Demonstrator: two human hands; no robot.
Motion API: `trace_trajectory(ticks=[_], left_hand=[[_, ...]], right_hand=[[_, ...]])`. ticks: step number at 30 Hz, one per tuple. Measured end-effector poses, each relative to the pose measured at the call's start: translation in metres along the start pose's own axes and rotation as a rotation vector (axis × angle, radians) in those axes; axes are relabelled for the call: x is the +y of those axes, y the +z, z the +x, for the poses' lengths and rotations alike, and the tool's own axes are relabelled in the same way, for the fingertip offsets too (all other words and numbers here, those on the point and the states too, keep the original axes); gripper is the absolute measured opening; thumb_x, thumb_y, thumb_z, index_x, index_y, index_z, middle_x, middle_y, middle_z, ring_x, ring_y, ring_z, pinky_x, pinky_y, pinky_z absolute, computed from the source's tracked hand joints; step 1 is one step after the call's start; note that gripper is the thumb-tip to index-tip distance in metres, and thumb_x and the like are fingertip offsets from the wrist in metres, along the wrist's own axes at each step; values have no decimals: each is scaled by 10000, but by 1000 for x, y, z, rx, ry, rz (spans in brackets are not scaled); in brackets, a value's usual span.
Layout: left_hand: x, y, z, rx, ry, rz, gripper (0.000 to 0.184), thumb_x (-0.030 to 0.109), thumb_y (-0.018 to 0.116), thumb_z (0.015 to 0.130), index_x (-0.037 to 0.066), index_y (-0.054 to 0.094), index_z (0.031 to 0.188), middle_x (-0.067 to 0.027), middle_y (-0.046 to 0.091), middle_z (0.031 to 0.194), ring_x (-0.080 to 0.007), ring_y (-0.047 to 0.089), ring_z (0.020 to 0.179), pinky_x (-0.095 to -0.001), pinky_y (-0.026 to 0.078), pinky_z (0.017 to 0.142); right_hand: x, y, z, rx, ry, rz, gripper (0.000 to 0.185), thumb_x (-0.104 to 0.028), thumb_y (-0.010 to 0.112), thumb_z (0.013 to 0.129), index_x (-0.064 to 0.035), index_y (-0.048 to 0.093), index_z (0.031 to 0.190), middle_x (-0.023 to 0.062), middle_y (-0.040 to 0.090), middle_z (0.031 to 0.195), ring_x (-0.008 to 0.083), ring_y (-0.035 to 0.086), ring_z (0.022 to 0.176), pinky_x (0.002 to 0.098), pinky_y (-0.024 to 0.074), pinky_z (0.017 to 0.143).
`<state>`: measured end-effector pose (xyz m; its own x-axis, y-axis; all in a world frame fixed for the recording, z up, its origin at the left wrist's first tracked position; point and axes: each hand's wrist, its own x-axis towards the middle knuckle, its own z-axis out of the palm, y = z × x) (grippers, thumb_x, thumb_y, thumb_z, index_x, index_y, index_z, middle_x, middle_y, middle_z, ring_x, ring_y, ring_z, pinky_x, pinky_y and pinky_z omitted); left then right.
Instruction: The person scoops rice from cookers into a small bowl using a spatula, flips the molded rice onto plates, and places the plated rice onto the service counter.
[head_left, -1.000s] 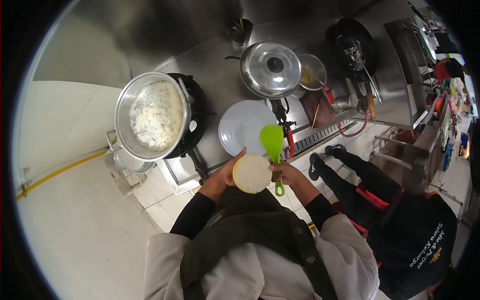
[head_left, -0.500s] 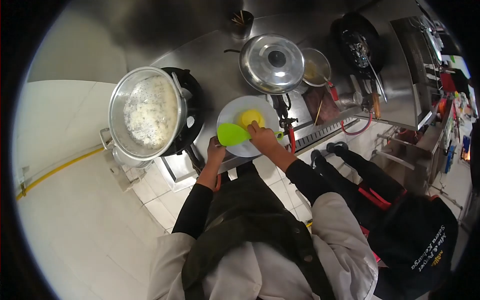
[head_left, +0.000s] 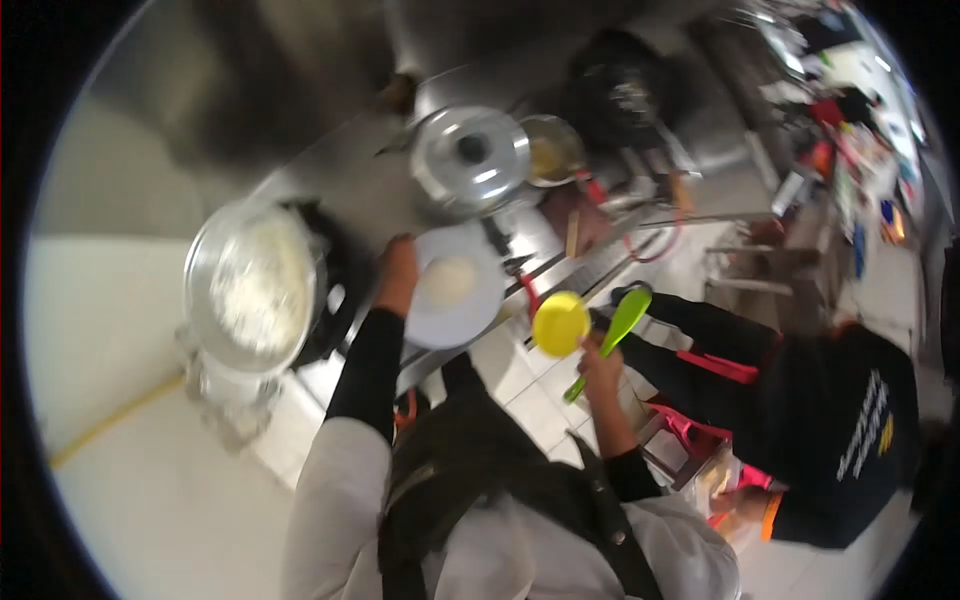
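Note:
My right hand is closed on a bright green rice paddle and the rim of a small yellow bowl, out over the floor to the right of the plate. A pale round mound, apparently rice, sits on the white plate at the counter's front edge. My left hand is at the plate's left rim; its fingers are smeared by motion, so its hold on the rim is unclear.
Left of the plate stands a large pot of whitish, foamy contents on a burner. Behind it are a lidded pan, a small pot and a dark wok. A co-worker in black is close on the right.
The yellow bowl has come off the plate, baring the pale mound. My right hand has carried the bowl and paddle rightward. My left hand has moved farther up along the plate's left rim.

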<state>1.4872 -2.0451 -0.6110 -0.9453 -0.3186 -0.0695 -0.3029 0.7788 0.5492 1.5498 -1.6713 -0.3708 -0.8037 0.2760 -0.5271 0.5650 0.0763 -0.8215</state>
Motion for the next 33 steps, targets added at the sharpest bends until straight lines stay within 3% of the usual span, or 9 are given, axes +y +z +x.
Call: trace_trajectory(ticks=[3, 4, 5, 6, 8, 13, 22, 29, 33], left_hand=[[-3, -2, -6, -198, 0, 117, 157, 56, 506, 813, -9, 617, 901, -219, 613, 875, -360, 611, 827, -436, 482, 722], [-36, 36, -3, -81, 198, 276, 153, 69, 504, 828, 0, 620, 901, -217, 615, 868, -356, 615, 809, -431, 487, 708], [-22, 35, 5, -206, -116, 76, 143, 70, 507, 831, 10, 623, 891, -201, 623, 856, -351, 624, 784, -429, 497, 680], [-16, 28, 2, -78, -31, -2, 142, 70, 500, 841, 15, 626, 878, -190, 630, 860, -329, 633, 787, -428, 502, 679], [-40, 59, 10, -114, 44, 320, 124, 65, 544, 823, 7, 605, 914, -163, 607, 922, -295, 609, 876, -403, 510, 736], [59, -62, -30, -229, 188, 333, 280, 2, 581, 767, -16, 506, 1035, -149, 510, 1103, -313, 522, 1044, -440, 507, 797], [3, -9, 6, -126, 34, 274, 429, 60, 646, 684, -65, 496, 1066, -218, 544, 1094, -352, 550, 1006, -382, 492, 843], [-47, 17, 75, -341, 138, 123, 727, 593, 536, 761, -106, 618, 944, -330, 576, 1007, -440, 549, 1011, -432, 397, 932], [14, -48, 16, -132, 23, -148, 565, 441, 639, 772, -105, 586, 906, -329, 575, 977, -461, 551, 950, -477, 441, 797]], right_hand=[[61, -47, -26, 129, 15, -129, 274, -59, 637, 753, -24, 569, 1017, 24, 552, 708, 106, 498, 507, 246, 399, 435], [61, -51, -39, 172, 45, -174, 278, -139, 714, 742, -36, 583, 965, 14, 553, 677, 101, 488, 480, 246, 391, 417], [55, -53, -53, 203, 69, -129, 359, -237, 781, 715, 6, 587, 896, 32, 578, 695, 80, 484, 445, 237, 390, 386], [52, -56, -63, 241, 73, -87, 398, -266, 798, 694, 5, 588, 895, 39, 576, 690, 80, 483, 445, 232, 392, 389], [52, -62, -87, 244, 15, 68, 376, -259, 807, 680, -30, 581, 874, 9, 552, 677, 60, 445, 449, 208, 363, 390], [68, -77, -139, 255, 19, 154, 323, -159, 793, 678, -58, 545, 859, -23, 507, 656, 45, 407, 448, 212, 325, 392], [126, -93, -200, 343, 82, 261, 317, -148, 786, 692, -52, 546, 877, -30, 462, 618, 51, 381, 430, 211, 295, 377], [138, -93, -207, 380, 120, 286, 286, -115, 744, 718, -41, 531, 894, -16, 455, 612, 75, 406, 437, 234, 341, 379], [142, -85, -204, 347, 134, 311, 259, -89, 710, 739, -50, 519, 909, -25, 438, 607, 67, 372, 398, 231, 318, 348]])
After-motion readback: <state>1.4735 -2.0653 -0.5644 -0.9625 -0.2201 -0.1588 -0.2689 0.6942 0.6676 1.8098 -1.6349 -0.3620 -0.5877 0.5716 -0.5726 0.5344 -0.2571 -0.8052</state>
